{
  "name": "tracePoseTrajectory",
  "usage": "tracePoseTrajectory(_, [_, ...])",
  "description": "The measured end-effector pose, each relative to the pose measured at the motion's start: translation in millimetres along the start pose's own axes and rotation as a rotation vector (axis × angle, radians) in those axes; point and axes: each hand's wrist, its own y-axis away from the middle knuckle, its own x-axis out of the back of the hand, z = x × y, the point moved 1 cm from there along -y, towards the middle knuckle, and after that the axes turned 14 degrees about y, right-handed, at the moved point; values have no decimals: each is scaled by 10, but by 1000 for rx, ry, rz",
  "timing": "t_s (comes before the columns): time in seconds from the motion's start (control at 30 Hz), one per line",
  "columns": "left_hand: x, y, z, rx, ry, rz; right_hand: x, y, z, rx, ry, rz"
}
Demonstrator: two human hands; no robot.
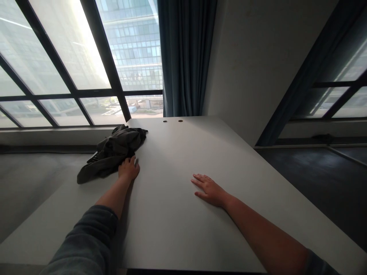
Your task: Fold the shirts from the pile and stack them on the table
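Note:
A crumpled dark grey cloth (117, 149) lies in a heap at the left edge of the white table. Some of its edges look striped or fringed; its exact kind I cannot make out. My left hand (129, 169) is at the near right side of the heap, with its fingers curled against the fabric. Part of the fingertips is hidden in the folds. Right of the middle, my right hand (208, 190) rests on the tabletop, palm down. Its fingers are spread and it holds nothing.
The white table (172, 221) stretches away from me, with two round holes (172, 121) near its far end. Beyond stand a blue curtain (186, 57), dark-framed windows (137, 49) and a grey wall (252, 68). Dark floor (323, 179) lies to the right.

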Motion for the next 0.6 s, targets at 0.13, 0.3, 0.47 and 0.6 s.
tracePoseTrajectory(0.13, [323,-99,4,-62,16,188,-7,-6,6,-1,-26,28])
tracePoseTrajectory(0.3, [581,-375,-129,281,103,266,-11,-7,-3,-21,-16,47])
tracePoseTrajectory(0.47, [703,-587,-35,438,223,65,-12,-9,-34,-42,-9,54])
tracePoseTrajectory(0.6, [812,-570,539,188,170,155,-26,-8,-34,-46,-21,83])
